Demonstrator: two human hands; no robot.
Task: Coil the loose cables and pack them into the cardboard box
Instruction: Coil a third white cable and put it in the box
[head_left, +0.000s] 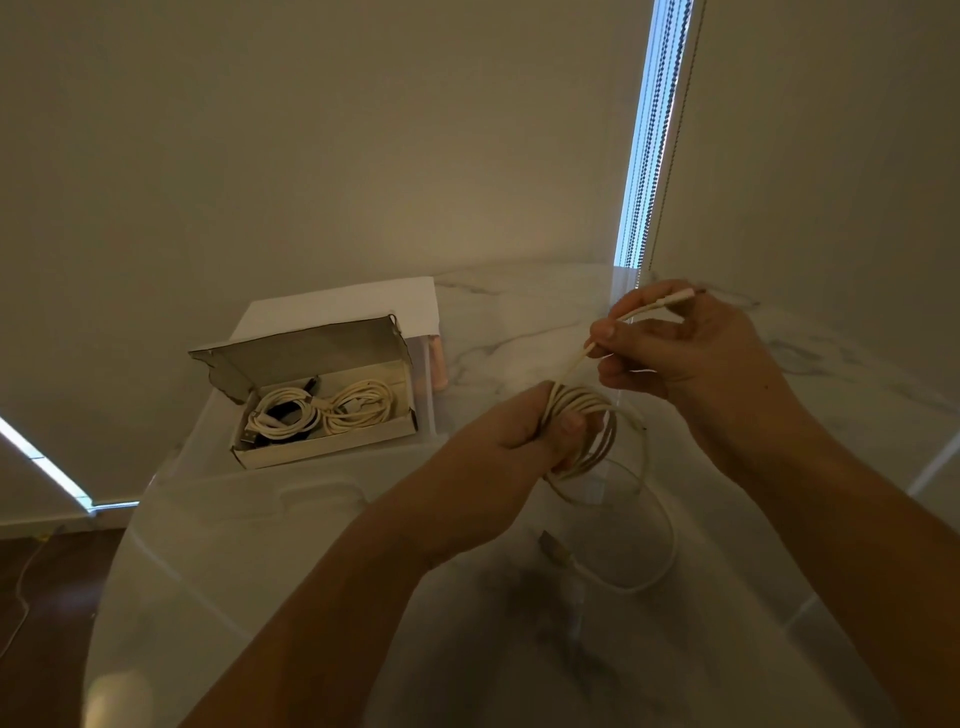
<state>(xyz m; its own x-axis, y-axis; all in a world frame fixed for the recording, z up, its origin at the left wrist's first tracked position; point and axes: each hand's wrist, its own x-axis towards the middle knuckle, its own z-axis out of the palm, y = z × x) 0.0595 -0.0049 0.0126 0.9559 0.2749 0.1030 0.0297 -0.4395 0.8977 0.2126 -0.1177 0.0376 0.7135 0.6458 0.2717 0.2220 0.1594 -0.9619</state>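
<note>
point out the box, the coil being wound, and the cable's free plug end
box (322, 451), head view, front wall.
coil (587, 415), head view, bundled loops beside the left thumb.
plug end (675, 297), head view, connector tip above the right fingers.

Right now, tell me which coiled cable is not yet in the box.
The cream cable in the left hand; the other coils lie inside the cardboard box.

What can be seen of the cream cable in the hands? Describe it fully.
The cream cable is thin and smooth-looking. Most of it is wound in a bundle of loops gripped by the left hand. One end with a slim plug is pinched by the right hand. A slack loop hangs below, ending in a flat connector above the marble table.
</note>
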